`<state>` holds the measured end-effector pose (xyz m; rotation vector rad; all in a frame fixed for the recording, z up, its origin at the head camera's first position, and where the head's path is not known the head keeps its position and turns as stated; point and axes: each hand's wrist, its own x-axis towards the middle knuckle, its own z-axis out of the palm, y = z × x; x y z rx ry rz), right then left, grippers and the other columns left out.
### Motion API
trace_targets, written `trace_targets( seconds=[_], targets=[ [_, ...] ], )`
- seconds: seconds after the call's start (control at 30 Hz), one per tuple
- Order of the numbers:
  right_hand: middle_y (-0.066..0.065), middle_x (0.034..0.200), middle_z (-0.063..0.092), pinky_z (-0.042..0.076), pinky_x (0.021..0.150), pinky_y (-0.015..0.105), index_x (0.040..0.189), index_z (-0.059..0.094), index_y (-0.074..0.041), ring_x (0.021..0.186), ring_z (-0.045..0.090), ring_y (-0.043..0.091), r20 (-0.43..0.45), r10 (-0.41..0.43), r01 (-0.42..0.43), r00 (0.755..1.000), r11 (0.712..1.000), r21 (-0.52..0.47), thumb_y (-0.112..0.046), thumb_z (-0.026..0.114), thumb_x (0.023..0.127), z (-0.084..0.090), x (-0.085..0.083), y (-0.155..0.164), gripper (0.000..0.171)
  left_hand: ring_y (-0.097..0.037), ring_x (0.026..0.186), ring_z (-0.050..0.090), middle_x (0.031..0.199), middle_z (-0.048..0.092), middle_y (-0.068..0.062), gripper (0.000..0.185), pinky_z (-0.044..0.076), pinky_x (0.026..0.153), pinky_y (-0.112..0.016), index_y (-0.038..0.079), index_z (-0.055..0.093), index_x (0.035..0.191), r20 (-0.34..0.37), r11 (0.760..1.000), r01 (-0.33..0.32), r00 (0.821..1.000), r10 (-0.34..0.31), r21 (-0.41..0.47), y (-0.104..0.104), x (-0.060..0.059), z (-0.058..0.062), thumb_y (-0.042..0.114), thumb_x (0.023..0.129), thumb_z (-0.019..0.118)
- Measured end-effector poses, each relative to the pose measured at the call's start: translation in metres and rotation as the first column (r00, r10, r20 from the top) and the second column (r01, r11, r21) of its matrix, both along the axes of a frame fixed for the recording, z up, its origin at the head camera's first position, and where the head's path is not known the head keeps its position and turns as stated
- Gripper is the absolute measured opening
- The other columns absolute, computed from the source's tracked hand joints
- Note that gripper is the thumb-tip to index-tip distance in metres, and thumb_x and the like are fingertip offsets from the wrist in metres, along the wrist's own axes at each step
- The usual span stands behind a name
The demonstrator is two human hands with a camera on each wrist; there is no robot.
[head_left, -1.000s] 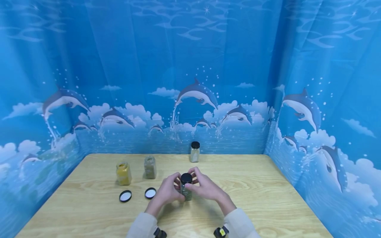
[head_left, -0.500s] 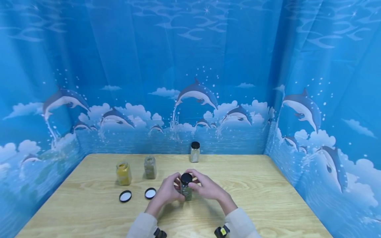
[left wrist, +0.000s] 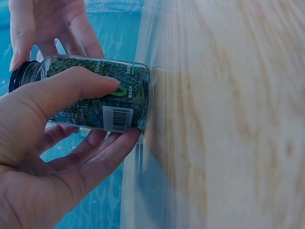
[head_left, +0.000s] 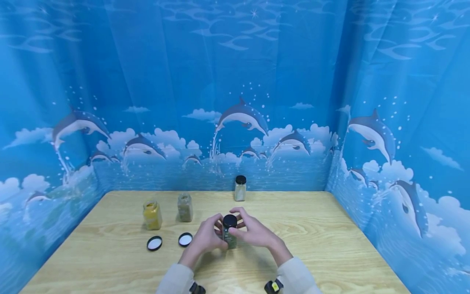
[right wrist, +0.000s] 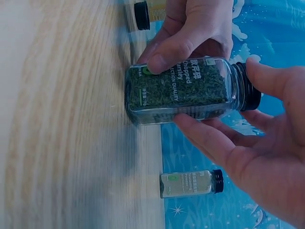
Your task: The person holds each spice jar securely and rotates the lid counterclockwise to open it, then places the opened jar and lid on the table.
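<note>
In the head view's lower centre, the left hand (head_left: 207, 237) is gripping a square clear-glass parsley jar (right wrist: 200, 88), the right hand (head_left: 256, 232) clasping its round black lid (head_left: 229, 221).

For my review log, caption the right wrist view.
Left hand grips a chopped-parsley jar while the right hand touches its black lid.

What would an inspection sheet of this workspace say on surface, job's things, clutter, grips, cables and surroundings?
Surface: pale wood-grain table.
Job's things: parsley jar, upright, black lid on.
Clutter: yellow jar and grey-green jar, both open; two loose lids, white insides up; capped jar near back edge.
Grips: left grip holds the parsley jar's body; right grip curled at the black lid.
Cables: nothing seen.
Surroundings: blue dolphin-print curtain behind and at both sides.
</note>
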<state>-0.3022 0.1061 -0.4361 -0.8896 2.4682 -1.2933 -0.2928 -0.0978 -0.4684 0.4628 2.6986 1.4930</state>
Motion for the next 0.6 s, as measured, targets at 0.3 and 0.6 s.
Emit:
trace_targets(
  seconds=[0.3, 0.6],
  targets=[
    [0.016, 0.127, 0.067, 0.057, 0.101, 0.046, 0.135, 0.042, -0.008, 0.118, 0.066, 0.03, -0.027, -0.032, 0.032, 0.999, 0.999, -0.013, -0.03, 0.062, 0.103, -0.0029, -0.0008, -0.0028, 0.044, -0.022, 0.086, 0.072, 0.094, 0.067, -0.007, 0.052, 0.063, 0.076, -0.036, 0.01, 0.062, 0.099, 0.008, 1.0, 0.007, 1.0, -0.007, 0.012, -0.0004, -0.0006, -0.0014, -0.006, 0.056, 0.087],
    [0.022, 0.132, 0.063, 0.059, 0.098, 0.044, 0.141, 0.044, -0.008, 0.118, 0.065, 0.038, -0.075, 0.023, -0.024, 0.997, 1.0, -0.016, -0.017, 0.057, 0.105, -0.0015, 0.0001, -0.0015, 0.039, -0.022, 0.086, 0.072, 0.094, 0.067, -0.007, 0.052, 0.063, 0.076, -0.037, 0.01, 0.061, 0.1, 0.006, 1.0, 0.008, 1.0, -0.008, 0.009, -0.0006, -0.0005, -0.0013, -0.006, 0.056, 0.085]
  ],
)
